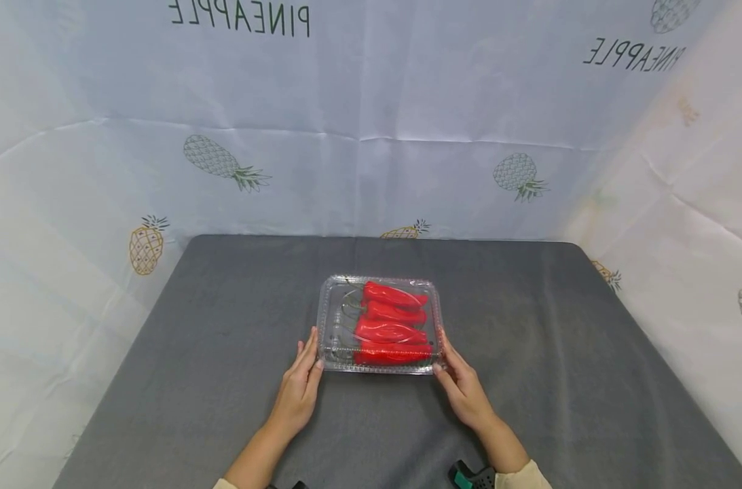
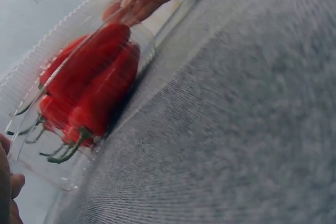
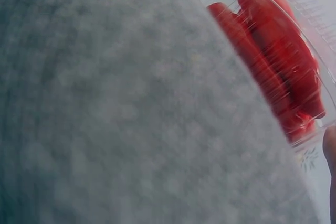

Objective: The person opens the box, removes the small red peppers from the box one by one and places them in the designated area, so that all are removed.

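Note:
A clear plastic clamshell box [image 1: 329,312] with a ribbed rim is held between both hands over the middle of the table. Several long red peppers [image 1: 392,331] lie side by side in it, their green stems [image 2: 68,150] toward the left. My left hand [image 1: 299,390] grips the near left corner, thumb in front and fingers along the side. At the opposite side, my right hand [image 1: 464,388] holds the near right corner in the same way. The lid looks closed over the peppers. In the right wrist view only a finger [image 3: 329,148] shows by the box's edge.
A dark grey cloth [image 1: 242,305] covers the table. White curtains [image 1: 358,183] printed with pineapples stand behind it and on both sides. A black and green wrist strap [image 1: 471,475] is on the right wrist.

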The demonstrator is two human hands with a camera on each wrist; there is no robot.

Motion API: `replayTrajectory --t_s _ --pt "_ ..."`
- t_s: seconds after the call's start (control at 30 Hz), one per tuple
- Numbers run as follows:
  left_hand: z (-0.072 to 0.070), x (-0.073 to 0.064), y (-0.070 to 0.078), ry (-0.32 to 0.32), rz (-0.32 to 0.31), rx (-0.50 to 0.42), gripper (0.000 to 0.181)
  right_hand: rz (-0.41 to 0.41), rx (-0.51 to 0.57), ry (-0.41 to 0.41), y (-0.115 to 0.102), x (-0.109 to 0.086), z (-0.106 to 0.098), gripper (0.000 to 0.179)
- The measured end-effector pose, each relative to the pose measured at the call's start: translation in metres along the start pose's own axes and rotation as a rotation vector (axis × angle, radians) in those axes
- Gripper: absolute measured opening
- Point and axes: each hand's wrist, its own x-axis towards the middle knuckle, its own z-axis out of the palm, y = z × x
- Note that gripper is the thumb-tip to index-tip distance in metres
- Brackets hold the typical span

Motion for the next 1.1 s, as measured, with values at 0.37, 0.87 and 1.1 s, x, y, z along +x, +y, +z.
replayTrajectory --t_s 0.37,0.87,1.1 --pt "-0.009 0.007 0.005 -0.015 -0.029 -0.021 0.053 -0.097 -0.112 0.058 -0.023 0.018 -0.016 0.064" --pt "-0.031 0.087 -0.012 -0.301 -0.105 -0.180 0.062 -0.032 0.004 -0.068 0.003 0.083 -0.049 0.074" --pt "-0.012 0.118 -0.039 -0.421 -0.275 -0.227 0.065 0.165 -0.075 -0.262 0.002 0.124 -0.044 0.082"
